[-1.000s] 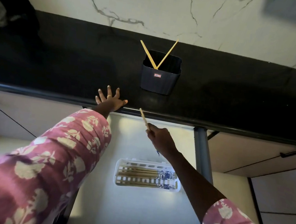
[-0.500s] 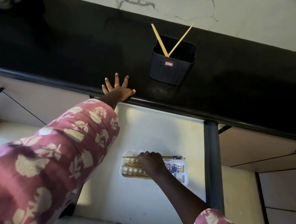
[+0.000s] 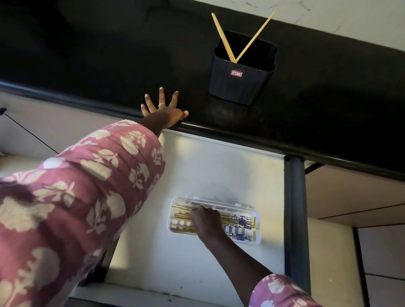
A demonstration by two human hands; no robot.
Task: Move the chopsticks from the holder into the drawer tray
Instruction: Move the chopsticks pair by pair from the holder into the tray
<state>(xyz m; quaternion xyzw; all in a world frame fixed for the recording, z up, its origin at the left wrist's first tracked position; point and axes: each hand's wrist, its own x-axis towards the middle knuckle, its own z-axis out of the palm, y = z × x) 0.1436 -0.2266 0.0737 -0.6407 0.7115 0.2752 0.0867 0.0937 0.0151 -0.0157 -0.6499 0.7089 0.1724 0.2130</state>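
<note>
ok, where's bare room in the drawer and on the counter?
Drawer floor is bare between the black counter edge and the white tray, and from the tray to the drawer front. The counter is bare right of the holder. Crowded: the tray, full of chopsticks under the right hand.

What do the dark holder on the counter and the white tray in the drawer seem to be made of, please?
Dark ribbed square holder: probably moulded plastic, matte; vertical ribs, rounded corners, small label.
White slotted rectangular tray: likely plastic, slightly glossy; thin moulded slots and rim.
</note>
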